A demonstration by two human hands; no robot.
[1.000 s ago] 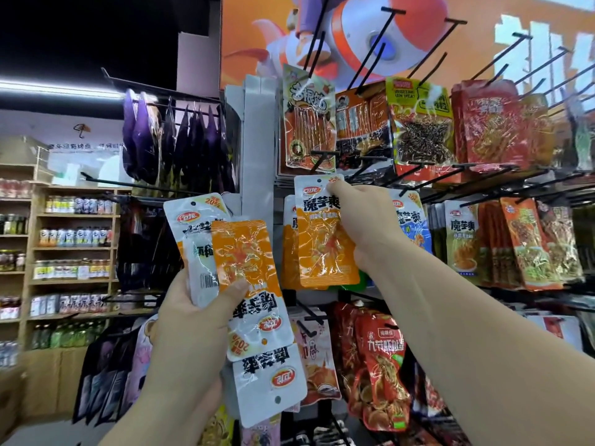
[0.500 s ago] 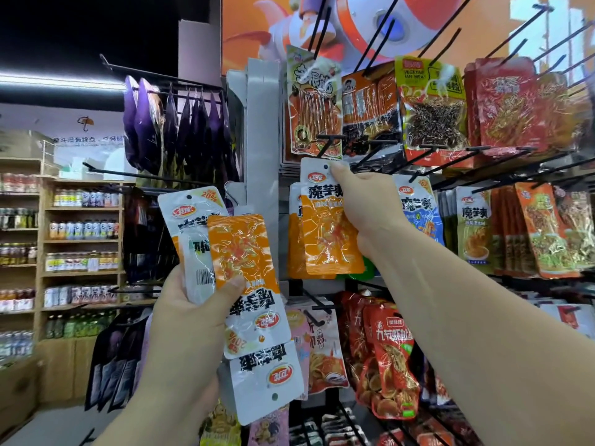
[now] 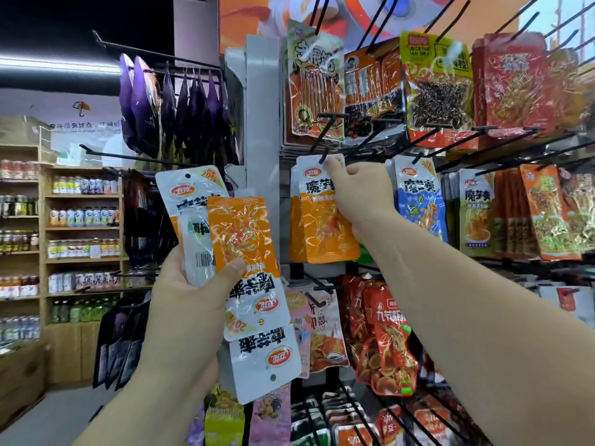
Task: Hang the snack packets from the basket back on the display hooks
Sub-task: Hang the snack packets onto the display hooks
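The right hand (image 3: 360, 194) pinches the top of an orange packet (image 3: 322, 226), fingers bunched together on its white header right at the hook tip (image 3: 322, 160). Whether the hole is over the tip yet I cannot tell. The likely slip is that the soft header bends or the hole misses, and the packet drops once the pinch loosens; a hard push could tear the hole. The left hand (image 3: 190, 297) grips a fan of spare packets (image 3: 248, 252), thumb pressed across the front one. They overlap loosely, so one could slide out while attention is on the hook. A blue packet (image 3: 418, 204) hangs just beside on the right. The hook above (image 3: 331, 116) and its hanging packet (image 3: 315, 88) sit close over the fingers, crowding the approach. Purple packets (image 3: 145, 104) and bottle shelves (image 3: 83, 220) stand off to the left. The basket is out of view.
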